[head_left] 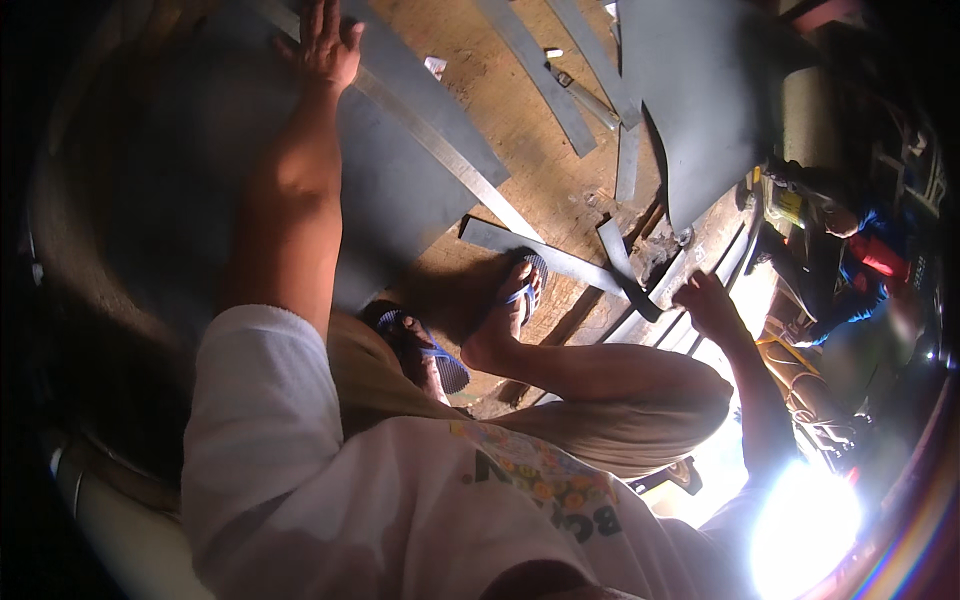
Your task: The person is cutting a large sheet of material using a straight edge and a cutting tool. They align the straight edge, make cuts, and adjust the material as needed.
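My left hand (325,48) lies flat with its fingers spread, on top of a long pale metal straightedge (430,140). The straightedge runs slantwise across a large dark grey sheet (390,190). Out to the right, my right hand (710,305) is raised with its fingers curled in. What it holds, if anything, is too small to tell. Close to those fingers is the dark end of a short grey strip (622,262). A longer grey strip (550,258) lies by my sandalled foot (515,300), meeting the straightedge's near end.
Several cut grey strips (535,75) lie on the brown floor (480,60), with a metal tool (590,100) among them. A second grey sheet (690,100) stands at the upper right. Beyond my right arm a person in blue and red (880,260) is near cables and clutter.
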Demonstrator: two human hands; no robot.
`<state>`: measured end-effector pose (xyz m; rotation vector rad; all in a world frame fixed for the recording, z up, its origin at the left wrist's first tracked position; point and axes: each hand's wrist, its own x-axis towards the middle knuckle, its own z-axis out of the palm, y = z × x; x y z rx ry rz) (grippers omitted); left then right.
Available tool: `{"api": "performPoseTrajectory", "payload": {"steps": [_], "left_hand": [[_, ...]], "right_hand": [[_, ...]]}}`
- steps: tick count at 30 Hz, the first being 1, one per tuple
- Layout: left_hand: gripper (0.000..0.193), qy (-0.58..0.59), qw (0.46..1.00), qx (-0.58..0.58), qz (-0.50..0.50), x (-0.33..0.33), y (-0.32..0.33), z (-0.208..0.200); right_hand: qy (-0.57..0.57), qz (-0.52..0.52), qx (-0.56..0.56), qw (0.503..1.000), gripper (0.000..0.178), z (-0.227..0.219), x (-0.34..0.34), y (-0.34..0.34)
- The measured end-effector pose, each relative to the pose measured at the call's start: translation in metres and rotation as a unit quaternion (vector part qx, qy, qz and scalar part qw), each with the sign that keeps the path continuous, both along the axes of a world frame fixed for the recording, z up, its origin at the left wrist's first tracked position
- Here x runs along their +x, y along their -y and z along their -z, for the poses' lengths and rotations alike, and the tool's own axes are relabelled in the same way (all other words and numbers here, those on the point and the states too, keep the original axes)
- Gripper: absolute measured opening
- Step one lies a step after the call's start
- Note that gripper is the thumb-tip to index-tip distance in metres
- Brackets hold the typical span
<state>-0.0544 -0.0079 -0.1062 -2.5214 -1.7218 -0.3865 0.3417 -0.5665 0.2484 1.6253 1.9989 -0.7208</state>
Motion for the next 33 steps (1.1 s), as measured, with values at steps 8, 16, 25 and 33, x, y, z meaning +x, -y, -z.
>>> {"api": "performPoseTrajectory", "payload": {"steps": [8, 16, 25, 33], "left_hand": [[0.065, -0.051, 0.985, -0.162, 0.022, -0.002, -0.016, -0.023], [0.083, 0.011, 0.967, -0.137, 0.214, -0.121, -0.071, -0.067], [0.092, 0.086, 0.982, -0.153, -0.065, -0.136, 0.127, -0.054], [0.094, -0.054, 0.98, -0.173, -0.085, -0.124, 0.137, -0.072]], "right_hand": [[-0.088, 0.055, 0.365, 0.925, 0.032, 0.018, -0.041, -0.271], [-0.109, 0.183, 0.437, 0.874, 0.05, -0.124, -0.058, -0.236], [-0.025, 0.391, 0.19, 0.9, 0.042, -0.107, -0.061, -0.089], [-0.028, 0.286, 0.126, 0.95, 0.037, -0.128, -0.099, -0.172]]}}
